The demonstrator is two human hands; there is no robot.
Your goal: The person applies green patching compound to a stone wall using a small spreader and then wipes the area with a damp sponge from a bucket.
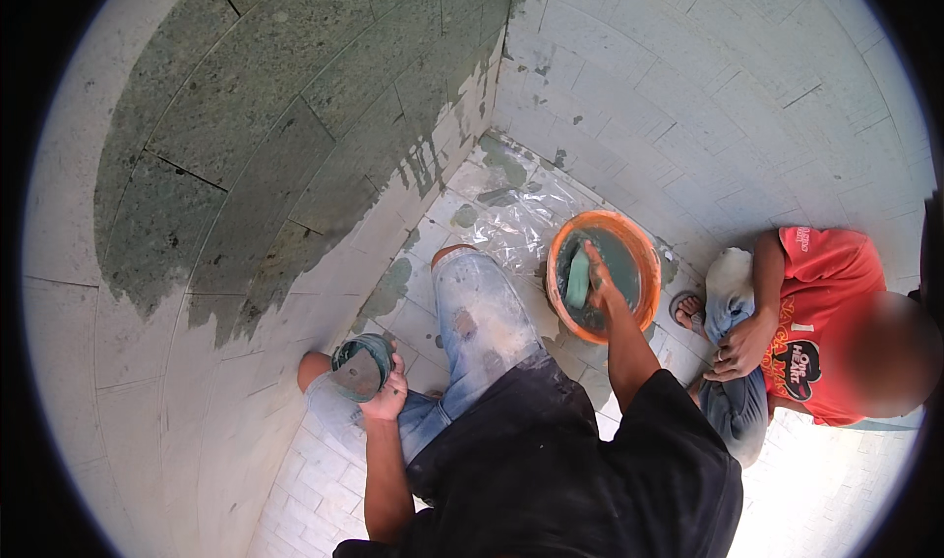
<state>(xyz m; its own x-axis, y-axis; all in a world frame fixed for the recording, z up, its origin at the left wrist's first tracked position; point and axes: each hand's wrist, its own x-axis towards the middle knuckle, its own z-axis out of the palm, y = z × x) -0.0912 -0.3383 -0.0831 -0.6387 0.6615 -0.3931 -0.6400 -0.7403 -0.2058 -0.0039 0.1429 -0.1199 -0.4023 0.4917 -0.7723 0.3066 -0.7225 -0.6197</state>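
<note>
My right hand [601, 285] reaches into an orange basin [639, 248] of grey-green paste and grips a green float [578, 278] that dips into the paste. At my left knee, my left hand [385, 393] holds a small round container [358, 367] smeared with the same grey-green paste, tilted toward me. I am crouching on a white tiled floor, with my jeans-clad right leg [477, 312] stretched toward the corner.
The tiled wall [256, 125] on the left carries a large patch of grey-green coating. Clear plastic sheet [516, 214] lies in the corner behind the basin. A person in a red shirt [821, 312] squats at the right, close to the basin.
</note>
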